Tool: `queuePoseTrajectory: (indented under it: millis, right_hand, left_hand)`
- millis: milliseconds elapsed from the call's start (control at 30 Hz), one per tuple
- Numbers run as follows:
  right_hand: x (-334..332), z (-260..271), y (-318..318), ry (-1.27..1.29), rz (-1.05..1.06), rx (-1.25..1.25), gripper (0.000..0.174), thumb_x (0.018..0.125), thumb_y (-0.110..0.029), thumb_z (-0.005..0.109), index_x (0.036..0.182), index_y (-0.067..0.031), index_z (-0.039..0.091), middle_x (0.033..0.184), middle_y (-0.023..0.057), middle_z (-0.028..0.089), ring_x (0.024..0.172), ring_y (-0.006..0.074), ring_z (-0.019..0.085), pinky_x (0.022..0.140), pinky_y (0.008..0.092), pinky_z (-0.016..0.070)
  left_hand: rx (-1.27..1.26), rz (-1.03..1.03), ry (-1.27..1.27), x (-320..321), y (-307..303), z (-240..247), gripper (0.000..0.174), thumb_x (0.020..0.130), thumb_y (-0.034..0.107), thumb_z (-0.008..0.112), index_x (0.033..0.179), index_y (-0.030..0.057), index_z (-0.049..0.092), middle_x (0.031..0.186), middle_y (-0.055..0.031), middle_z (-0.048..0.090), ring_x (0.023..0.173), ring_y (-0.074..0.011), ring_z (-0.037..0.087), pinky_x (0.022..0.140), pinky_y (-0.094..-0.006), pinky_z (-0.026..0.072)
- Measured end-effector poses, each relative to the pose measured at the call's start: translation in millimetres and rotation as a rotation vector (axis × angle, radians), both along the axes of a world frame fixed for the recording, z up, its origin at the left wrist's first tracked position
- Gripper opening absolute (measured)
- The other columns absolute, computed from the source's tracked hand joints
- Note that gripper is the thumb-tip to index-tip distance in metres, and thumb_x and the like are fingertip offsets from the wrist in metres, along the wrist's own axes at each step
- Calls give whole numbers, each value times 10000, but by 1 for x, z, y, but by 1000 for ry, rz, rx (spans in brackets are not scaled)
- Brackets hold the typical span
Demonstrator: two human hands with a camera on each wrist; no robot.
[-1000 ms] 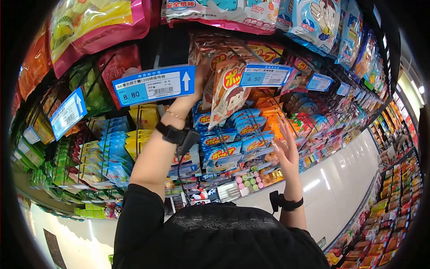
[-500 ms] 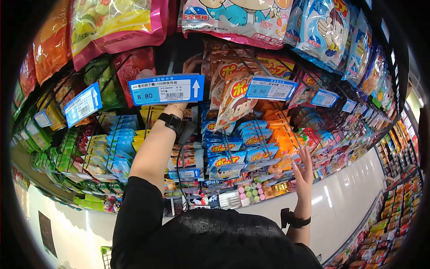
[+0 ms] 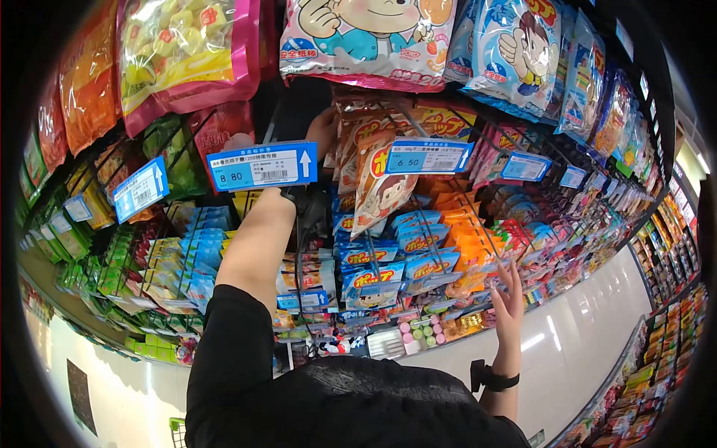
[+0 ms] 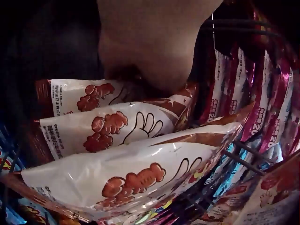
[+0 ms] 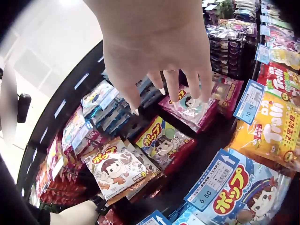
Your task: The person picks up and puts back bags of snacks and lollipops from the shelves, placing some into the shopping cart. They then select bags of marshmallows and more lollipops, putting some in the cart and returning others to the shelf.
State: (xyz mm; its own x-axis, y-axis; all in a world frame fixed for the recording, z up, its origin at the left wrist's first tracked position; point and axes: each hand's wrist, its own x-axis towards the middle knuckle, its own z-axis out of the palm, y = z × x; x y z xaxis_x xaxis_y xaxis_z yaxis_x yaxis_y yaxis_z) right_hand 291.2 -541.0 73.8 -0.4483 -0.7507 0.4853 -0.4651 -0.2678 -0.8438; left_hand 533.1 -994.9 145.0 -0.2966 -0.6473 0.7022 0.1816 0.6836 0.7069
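My left hand (image 4: 147,44) reaches in among several brown-and-white candy bags (image 4: 140,176) hanging in a row. In the left wrist view its fingers drop behind the rearmost bags, so I cannot tell whether they grip one. From the head view, most of this hand and its wrist are hidden behind a blue price tag (image 3: 263,166) marked 8.80. The front brown candy bag (image 3: 382,190) hangs tilted beside the arm. My right hand (image 3: 509,305) is held up with fingers spread and nothing in it, in front of the lower shelves. Pink candy bags (image 5: 192,110) lie beyond its fingers in the right wrist view.
Large candy bags (image 3: 366,45) hang overhead. A second price tag (image 3: 428,156), marked 6.50, juts out on a rod right of the brown bags. Blue candy packets (image 3: 373,285) and orange packets (image 3: 467,250) fill the racks below. Aisle floor (image 3: 556,328) shows at right.
My left forearm has gone deeper and upward, and its wristband has passed behind the price tag. The right hand has dropped slightly and shifted right, still empty. The head view has shifted somewhat.
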Motion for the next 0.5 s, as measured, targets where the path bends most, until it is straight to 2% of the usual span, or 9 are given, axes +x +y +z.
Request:
queuePoseTrajectory:
  millis: [67,100,167,200,267,300,367,500]
  right_hand:
    - [-3,-7,4,-13,-2,6,650,814,-67,552,1399,-67,269,1315,156,452,1198,214,437,940,361,377]
    - [-5,-9,4,-23,-4,19,650,814,-59,549,1400,-66,266,1310,158,456,1195,214,441,940,358,376]
    - [-4,-7,6,-36,9,-5,652,814,-55,551,1400,-65,265,1305,159,461,1189,216,446,939,358,377]
    - [-4,-7,7,-46,21,-23,653,814,-51,552,1400,-64,264,1300,159,466,1183,217,452,938,358,377]
    - [-16,-13,12,-46,21,-16,653,814,-53,555,1399,-61,265,1297,161,468,1183,221,452,937,358,380]
    - [-21,-16,15,-43,20,-7,652,814,-54,557,1397,-59,267,1294,163,470,1183,224,452,936,358,383]
    - [-29,-15,20,-49,24,-9,645,814,-55,557,1394,-54,273,1294,164,468,1185,226,451,936,357,384]
    - [-58,-12,23,-42,53,-3,618,815,-57,554,1378,-37,299,1296,173,460,1189,227,452,936,352,386]
  left_hand:
    - [-116,171,-62,-2,-5,0,316,890,177,487,1152,3,520,931,-200,629,816,-267,627,727,-321,470]
    - [-123,172,-64,-7,-20,-8,316,890,177,487,1152,3,520,931,-200,629,816,-267,627,727,-321,470]
    - [75,13,148,-18,-52,-23,337,853,198,546,1124,-1,530,923,-233,615,849,-297,624,768,-329,469]
    - [72,14,145,-19,-60,-27,337,853,198,546,1124,-1,530,923,-233,615,849,-297,624,768,-329,469]
    - [101,48,7,-18,-72,-35,365,942,244,359,1180,-3,482,1172,-165,542,992,-265,573,879,-365,475]
    - [103,49,1,-19,-78,-38,365,942,244,359,1180,-3,482,1172,-165,542,992,-265,573,879,-365,475]
    - [302,-320,202,-22,-84,-45,313,819,154,597,1096,17,550,1019,-160,626,968,-249,594,843,-313,448]
    - [342,-142,124,1,-20,-32,325,820,149,596,1112,17,542,1037,-150,620,982,-242,586,853,-314,442]
